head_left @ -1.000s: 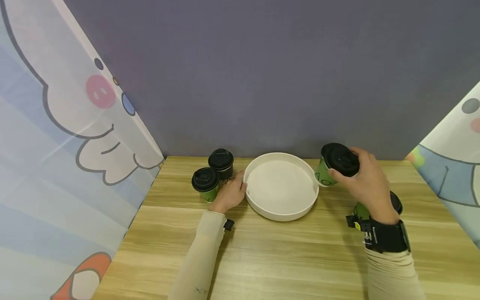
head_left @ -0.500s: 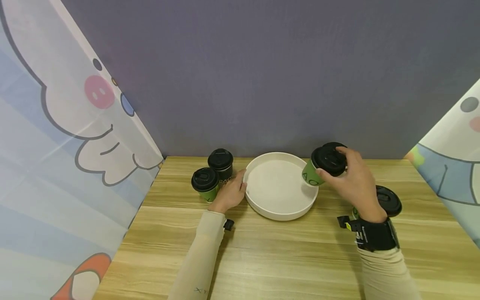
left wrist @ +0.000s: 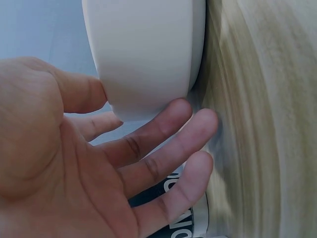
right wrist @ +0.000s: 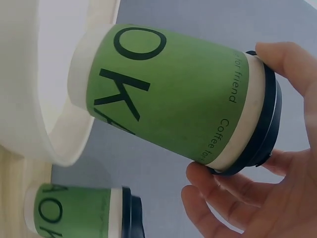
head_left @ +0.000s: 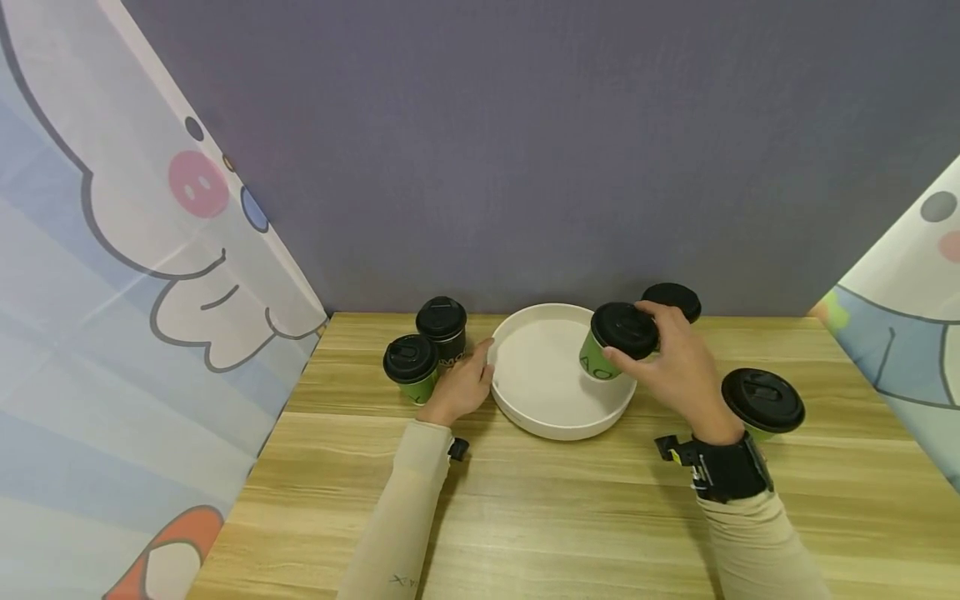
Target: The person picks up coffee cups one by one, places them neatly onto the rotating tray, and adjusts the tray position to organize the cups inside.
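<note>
My right hand (head_left: pixel 678 367) grips a green paper coffee cup (right wrist: pixel 163 94) with a black lid, fingers and thumb around the lid end. The cup is tilted over the right part of a round white tray (head_left: pixel 543 367); the right wrist view shows its base beside the tray's wall. My left hand (head_left: pixel 461 386) rests against the tray's left side. In the left wrist view its loosely extended fingers (left wrist: pixel 163 158) and thumb touch the white wall, curled round nothing. Close by the left hand stand a green cup (head_left: pixel 412 371) and a black cup (head_left: pixel 442 325), both lidded.
Behind my right hand stands another black-lidded cup (head_left: pixel 675 298), partly hidden. A further lidded cup (head_left: pixel 761 402) stands right of my right wrist. A grey wall (head_left: pixel 525 167) borders the back edge of the wooden table (head_left: pixel 555 517).
My right hand has carried the green cup leftward, from the tray's right edge to over its inside. The cups behind and right of that hand show more. The left hand keeps its place.
</note>
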`<state>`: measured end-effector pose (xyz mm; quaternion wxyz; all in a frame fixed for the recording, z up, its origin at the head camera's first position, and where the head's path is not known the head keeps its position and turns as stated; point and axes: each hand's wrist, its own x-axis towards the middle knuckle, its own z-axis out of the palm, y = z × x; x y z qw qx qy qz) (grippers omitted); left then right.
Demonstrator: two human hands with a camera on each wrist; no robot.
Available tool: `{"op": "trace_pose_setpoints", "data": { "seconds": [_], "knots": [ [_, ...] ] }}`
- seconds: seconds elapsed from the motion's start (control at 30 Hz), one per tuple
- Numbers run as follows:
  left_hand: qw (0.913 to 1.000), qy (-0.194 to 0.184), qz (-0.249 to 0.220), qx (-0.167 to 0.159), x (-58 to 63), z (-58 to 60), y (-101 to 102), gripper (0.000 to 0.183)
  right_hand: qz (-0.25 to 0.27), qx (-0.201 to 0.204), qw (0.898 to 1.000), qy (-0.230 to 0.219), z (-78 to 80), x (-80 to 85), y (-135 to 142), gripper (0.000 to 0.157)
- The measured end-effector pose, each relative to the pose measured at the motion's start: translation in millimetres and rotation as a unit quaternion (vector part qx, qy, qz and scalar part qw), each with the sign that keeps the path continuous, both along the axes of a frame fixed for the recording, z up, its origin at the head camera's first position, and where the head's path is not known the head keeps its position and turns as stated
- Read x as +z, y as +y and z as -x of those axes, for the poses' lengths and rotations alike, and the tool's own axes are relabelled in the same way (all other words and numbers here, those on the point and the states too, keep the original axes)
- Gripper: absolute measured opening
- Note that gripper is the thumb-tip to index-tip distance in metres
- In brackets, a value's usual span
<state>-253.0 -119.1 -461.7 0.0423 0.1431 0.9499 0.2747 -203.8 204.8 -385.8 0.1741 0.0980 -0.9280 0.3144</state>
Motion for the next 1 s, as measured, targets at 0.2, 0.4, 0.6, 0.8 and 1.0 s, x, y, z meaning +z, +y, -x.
{"op": "trace_pose_setpoints", "data": {
  "seconds": [0.2,0.4,0.6,0.8,1.0],
  "knots": [
    [1.0,-0.001,0.003,-0.004,1.3,-0.6,-0.7,0.054,-0.01,0.02,1.0,0.002,0.5,-5.6,-12.5,0.083],
    [0.9999,0.002,0.003,-0.01,-0.4,0.1,-1.7,0.053,-0.006,0.034,0.999,0.0,1.6,-11.0,-21.5,0.08],
    [0.9999,-0.005,-0.002,-0.012,1.6,-0.8,-0.7,0.053,-0.003,0.044,0.999,0.024,3.6,-17.4,-27.2,0.077],
    [0.9999,-0.007,0.001,-0.011,3.6,-2.3,-0.1,0.053,-0.001,0.064,0.998,0.023,2.8,-23.2,-36.1,0.076],
    [0.9999,-0.004,0.003,-0.01,2.8,-2.6,-0.1,0.053,-0.007,0.08,0.997,0.009,0.7,-27.7,-48.5,0.078]
  ]
}}
